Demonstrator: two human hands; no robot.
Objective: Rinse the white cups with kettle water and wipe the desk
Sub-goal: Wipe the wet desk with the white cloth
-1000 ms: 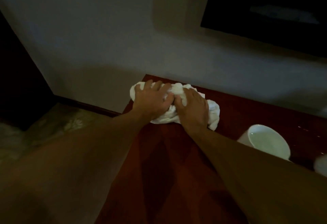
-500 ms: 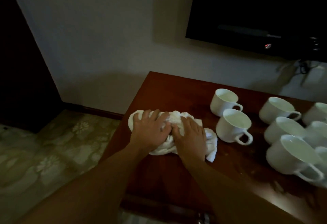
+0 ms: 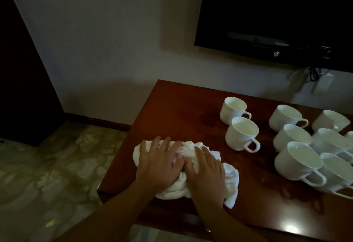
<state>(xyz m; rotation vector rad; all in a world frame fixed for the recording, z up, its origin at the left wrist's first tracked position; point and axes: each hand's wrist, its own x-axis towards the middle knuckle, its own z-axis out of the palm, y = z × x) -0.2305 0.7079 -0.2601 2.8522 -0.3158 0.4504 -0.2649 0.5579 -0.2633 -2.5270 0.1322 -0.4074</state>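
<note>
Wiping stage, judged from layout; left to right as follows.

Left end of desk (image 3: 172,108): kept bare of crockery, presumably to give the cloth a free path along the near edge; faint dark marks visible further back toward the cups, possibly damp, not certain.

White cloth (image 3: 230,176): bunched into a thick wad rather than spread flat, probably for absorbency and firm pressure; lying on the desk close to the near-left corner, one tail trailing off to the right.

Left hand (image 3: 158,163): palm down on the left half of the wad; fingers spread wide and nearly straight; pressing, not gripping.

Right hand (image 3: 207,174): palm down on the right half, touching the left hand at the thumbs; fingers extended, slightly together; likewise pressing flat; nothing pinched or enclosed so far as visible.

White cups (image 3: 241,132): grouped upright on the right half of the desk, well apart from the cloth; two nearer the centre, the remainder clustered tightly at the right edge, handles mostly toward the viewer; contents not determinable.
</note>
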